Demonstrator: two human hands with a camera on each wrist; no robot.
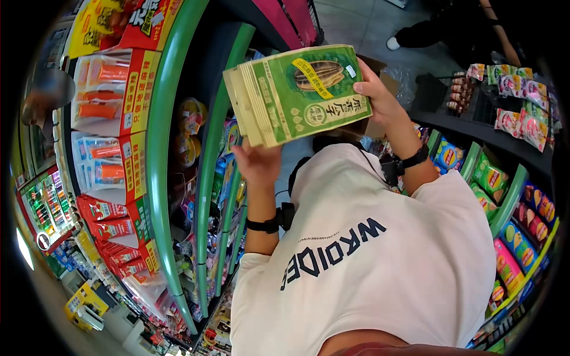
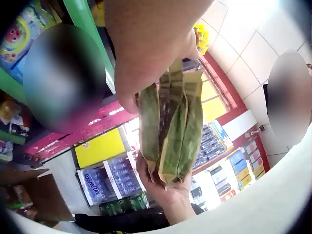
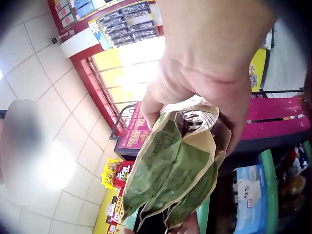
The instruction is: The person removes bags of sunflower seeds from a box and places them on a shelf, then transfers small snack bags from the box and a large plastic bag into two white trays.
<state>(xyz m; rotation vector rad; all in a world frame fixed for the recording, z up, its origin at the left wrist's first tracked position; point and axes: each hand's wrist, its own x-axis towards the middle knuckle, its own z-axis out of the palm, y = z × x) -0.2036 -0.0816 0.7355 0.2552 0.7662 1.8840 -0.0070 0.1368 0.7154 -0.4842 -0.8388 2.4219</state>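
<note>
Green-and-tan bags of sunflower seeds [image 1: 279, 98], at least two pressed face to face, are held up in front of the chest. A striped seed picture is on the front face. My right hand [image 1: 380, 92] grips their right end, thumb on the front and fingers hidden behind. At the lower left corner, my left hand [image 1: 258, 163] holds the other end, its fingers partly hidden by the bags. In the left wrist view the bags [image 2: 180, 131] show edge-on between both hands. The right wrist view shows the bags' folded ends [image 3: 170, 161] under my right hand [image 3: 200, 92].
On the left, a green-edged shelf [image 1: 160, 148] carries boxes of red-orange snacks [image 1: 107, 110]. Chip bags [image 1: 490, 178] fill racks on the right, below hanging pink snack packs [image 1: 528, 127]. Another person's leg [image 1: 415, 35] is at the top right. An open cardboard box [image 2: 44, 195] stands nearby.
</note>
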